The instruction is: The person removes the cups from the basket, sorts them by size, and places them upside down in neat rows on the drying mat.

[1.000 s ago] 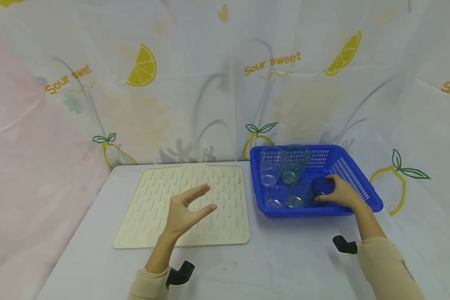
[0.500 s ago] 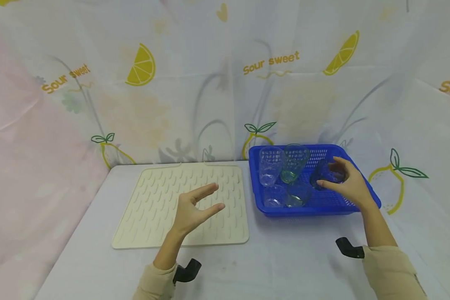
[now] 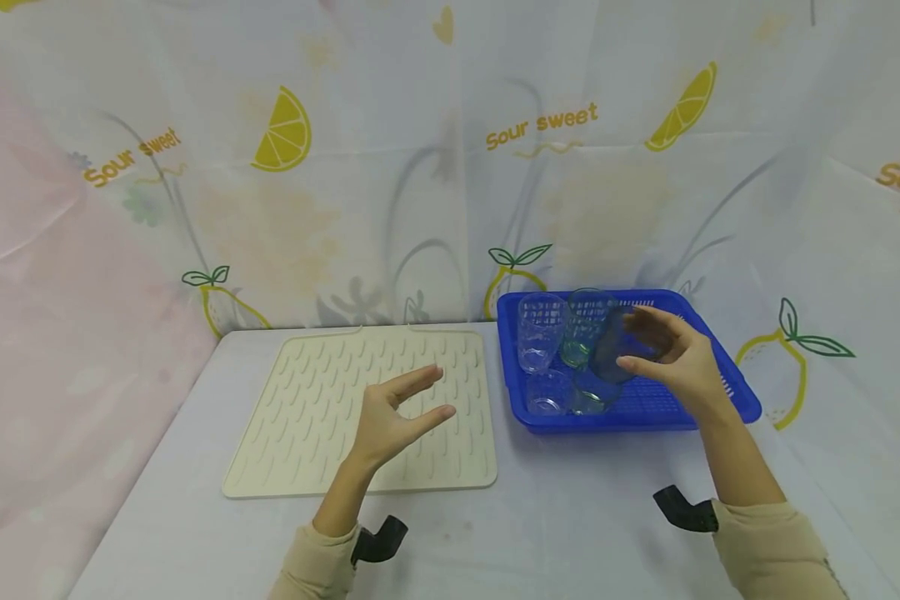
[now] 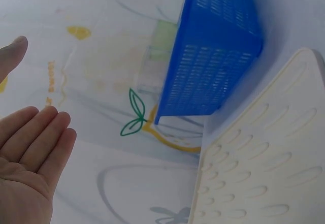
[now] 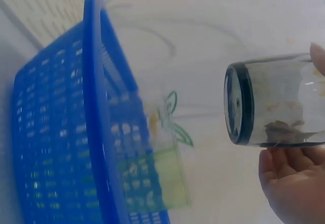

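Observation:
My right hand (image 3: pixel 686 367) grips a smoky grey glass tumbler (image 3: pixel 609 346), thumb on one side and fingers on the other. In the right wrist view the tumbler (image 5: pixel 279 102), with its thick dark base, is up clear of the blue plastic basket (image 5: pixel 94 107). Tilted in the head view, it overlaps the glasses behind it. My left hand (image 3: pixel 388 421) hovers over the cream ridged mat (image 3: pixel 292 433), thumb and straight fingers spread apart, nothing between them. That same palm (image 4: pixel 28 158) shows in the left wrist view.
In the basket (image 3: pixel 645 423) stand a tall clear glass (image 3: pixel 540 329), a tall green-tinted glass (image 3: pixel 576 350), a short clear glass (image 3: pixel 547 396) and a short faintly tinted glass (image 3: pixel 588 404). A printed cloth (image 3: pixel 390 167) hangs behind the white-covered table (image 3: pixel 540 517).
My right hand has lifted the grey tumbler from the basket's right part, tilting it and bringing it left over the other glasses. The left hand has shifted slightly right.

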Tool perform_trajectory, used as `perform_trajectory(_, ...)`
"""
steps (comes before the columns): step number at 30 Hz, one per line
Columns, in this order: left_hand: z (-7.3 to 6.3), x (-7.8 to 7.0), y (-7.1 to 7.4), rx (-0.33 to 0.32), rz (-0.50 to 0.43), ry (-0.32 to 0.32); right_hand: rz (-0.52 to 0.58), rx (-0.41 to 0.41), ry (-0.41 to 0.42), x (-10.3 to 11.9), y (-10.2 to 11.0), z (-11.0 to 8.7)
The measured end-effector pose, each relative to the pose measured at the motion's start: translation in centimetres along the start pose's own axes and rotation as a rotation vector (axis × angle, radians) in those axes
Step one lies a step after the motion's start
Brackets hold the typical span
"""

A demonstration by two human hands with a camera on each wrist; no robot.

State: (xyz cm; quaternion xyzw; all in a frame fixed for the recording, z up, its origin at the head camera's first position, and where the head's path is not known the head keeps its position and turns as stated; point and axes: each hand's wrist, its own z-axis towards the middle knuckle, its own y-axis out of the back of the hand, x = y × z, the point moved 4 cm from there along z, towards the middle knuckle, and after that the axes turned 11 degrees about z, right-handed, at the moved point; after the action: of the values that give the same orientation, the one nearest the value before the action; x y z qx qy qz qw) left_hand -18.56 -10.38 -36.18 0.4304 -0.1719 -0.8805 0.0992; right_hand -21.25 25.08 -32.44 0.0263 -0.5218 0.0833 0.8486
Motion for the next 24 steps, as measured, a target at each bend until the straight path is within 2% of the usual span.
perform_trajectory(6,0.2,-0.2,-0.2,0.003,-0.016,0.018,-0.044,0.1,-0.027,0.3,-2.2,0.4)
perform_trajectory(8,0.2,-0.2,-0.4,0.002,-0.014,0.025,-0.064,0.142,-0.022,0.5,-3.0,0.5)
perform_trajectory(9,0.3,-0.6,-0.3,0.002,-0.014,0.025,-0.078,0.16,-0.015,0.5,-3.4,0.6)
perform_trajectory(17,0.6,-0.6,-0.8,-0.004,0.006,0.009,-0.083,0.271,0.015,0.7,-6.1,1.2)
perform_trajectory(24,1.1,-3.3,-0.5,0.009,0.013,0.002,-0.038,0.333,0.037,0.8,-7.5,1.4)
